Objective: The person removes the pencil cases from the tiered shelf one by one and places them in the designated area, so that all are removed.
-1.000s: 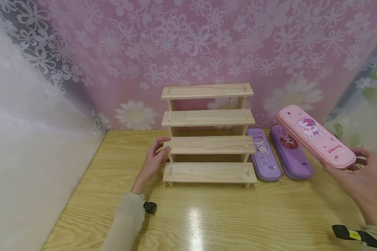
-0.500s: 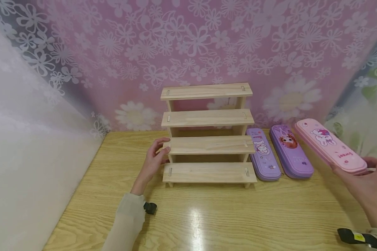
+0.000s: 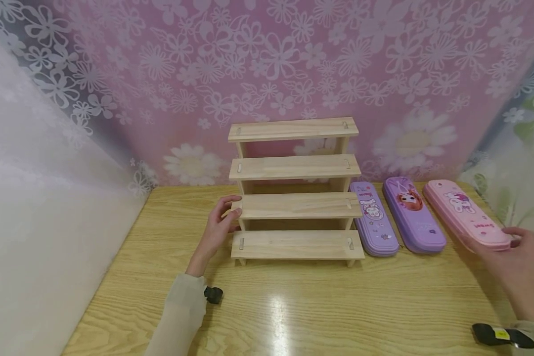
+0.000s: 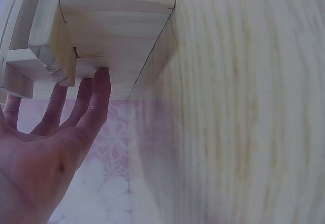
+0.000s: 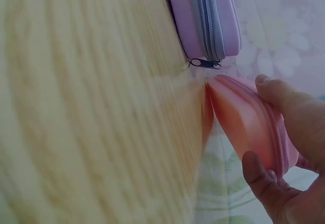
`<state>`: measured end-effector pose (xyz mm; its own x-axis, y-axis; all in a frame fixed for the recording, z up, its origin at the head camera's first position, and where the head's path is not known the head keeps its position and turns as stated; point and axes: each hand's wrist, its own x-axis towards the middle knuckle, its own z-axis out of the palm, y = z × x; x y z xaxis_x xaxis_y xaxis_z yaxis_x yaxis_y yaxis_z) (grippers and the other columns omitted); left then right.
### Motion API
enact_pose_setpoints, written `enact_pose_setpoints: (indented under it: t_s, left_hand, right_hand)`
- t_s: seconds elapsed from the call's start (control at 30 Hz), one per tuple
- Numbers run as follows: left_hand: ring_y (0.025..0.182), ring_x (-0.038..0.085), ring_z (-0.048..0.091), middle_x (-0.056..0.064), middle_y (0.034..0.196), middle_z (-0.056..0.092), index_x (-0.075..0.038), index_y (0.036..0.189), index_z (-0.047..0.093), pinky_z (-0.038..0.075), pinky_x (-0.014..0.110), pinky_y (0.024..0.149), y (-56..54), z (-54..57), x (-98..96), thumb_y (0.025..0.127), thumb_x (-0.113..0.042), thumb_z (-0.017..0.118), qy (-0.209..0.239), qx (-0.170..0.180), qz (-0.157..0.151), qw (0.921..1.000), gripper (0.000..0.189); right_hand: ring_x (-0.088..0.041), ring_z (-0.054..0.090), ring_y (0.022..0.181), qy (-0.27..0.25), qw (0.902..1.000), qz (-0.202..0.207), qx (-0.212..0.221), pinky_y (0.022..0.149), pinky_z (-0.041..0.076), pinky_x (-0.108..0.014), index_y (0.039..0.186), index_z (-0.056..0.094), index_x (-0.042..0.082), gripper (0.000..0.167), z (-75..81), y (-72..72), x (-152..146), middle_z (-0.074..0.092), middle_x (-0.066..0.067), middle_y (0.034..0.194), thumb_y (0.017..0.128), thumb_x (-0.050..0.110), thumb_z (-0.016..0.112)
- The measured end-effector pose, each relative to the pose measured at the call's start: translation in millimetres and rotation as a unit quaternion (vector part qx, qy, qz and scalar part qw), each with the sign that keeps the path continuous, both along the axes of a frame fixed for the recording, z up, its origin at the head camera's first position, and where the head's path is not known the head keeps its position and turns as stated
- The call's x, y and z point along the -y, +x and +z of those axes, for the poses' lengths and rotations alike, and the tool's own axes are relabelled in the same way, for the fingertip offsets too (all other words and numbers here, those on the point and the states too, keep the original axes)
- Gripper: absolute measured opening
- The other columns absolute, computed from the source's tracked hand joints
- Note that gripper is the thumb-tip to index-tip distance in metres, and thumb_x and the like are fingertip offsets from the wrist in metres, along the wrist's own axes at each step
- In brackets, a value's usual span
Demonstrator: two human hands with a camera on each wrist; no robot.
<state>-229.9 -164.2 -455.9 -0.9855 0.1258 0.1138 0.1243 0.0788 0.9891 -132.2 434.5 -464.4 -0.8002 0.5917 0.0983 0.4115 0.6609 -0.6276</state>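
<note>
A pink zippered pencil case (image 3: 467,212) with a bunny print is in my right hand (image 3: 516,262), at the right of the table. Thumb and fingers pinch its near end. In the right wrist view the pink case (image 5: 249,122) is tilted, its far end low at the table and the held end raised. My left hand (image 3: 215,230) holds the left end of the third board down on a wooden four-step display shelf (image 3: 295,205). Its fingers (image 4: 99,97) reach in against the shelf's side panel in the left wrist view.
Two purple pencil cases lie between the shelf and the pink case: a lilac one (image 3: 374,220) right beside the shelf, and a darker one (image 3: 414,217) with a doll face. A flowered pink curtain (image 3: 267,59) backs the wooden table (image 3: 320,306).
My right hand has lowered the pink pencil case and moved it rightward, off the darker purple case it overlapped. My left hand has stayed on the shelf.
</note>
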Motion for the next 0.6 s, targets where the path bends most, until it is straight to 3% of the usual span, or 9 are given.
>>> enact_pose_setpoints:
  t_s: [0.17, 0.37, 0.6]
  left_hand:
    - [0.105, 0.022, 0.065, 0.016, 0.135, 0.055, -0.015, 0.139, 0.055, 0.062, 0.052, 0.083, 0.8, 1.4, -0.7, 0.105, -0.02, 0.058, 0.004, -0.001, -0.004, 1.0, 0.035]
    - [0.104, 0.02, 0.065, 0.015, 0.135, 0.056, -0.015, 0.139, 0.055, 0.063, 0.048, 0.081, -0.7, 1.0, -1.4, 0.105, -0.02, 0.058, 0.01, -0.003, -0.004, 0.9999, 0.034]
    - [0.106, 0.023, 0.065, 0.016, 0.137, 0.055, -0.015, 0.14, 0.054, 0.063, 0.047, 0.082, -1.0, -0.4, -1.1, 0.106, -0.022, 0.058, -0.002, -0.007, -0.003, 1.0, 0.035]
  right_hand:
    - [-0.05, 0.036, 0.105, 0.001, 0.9995, 0.01, 0.03, 0.07, 0.028, -0.043, 0.147, 0.03, -0.012, 0.098, -6.2, -0.9, -1.6, 0.039, -0.038, 0.116, 0.087, 0.051, 0.074]
    - [-0.056, 0.043, 0.113, 0.006, 0.9991, 0.027, 0.031, 0.071, 0.031, -0.037, 0.146, 0.032, -0.016, 0.091, -11.8, 1.0, -4.5, 0.041, -0.044, 0.131, 0.092, 0.047, 0.071]
    - [-0.056, 0.046, 0.11, 0.021, 0.9991, 0.032, 0.021, 0.071, 0.032, -0.039, 0.144, 0.039, -0.014, 0.079, -4.0, 3.7, -2.9, 0.039, -0.044, 0.135, 0.096, 0.044, 0.064]
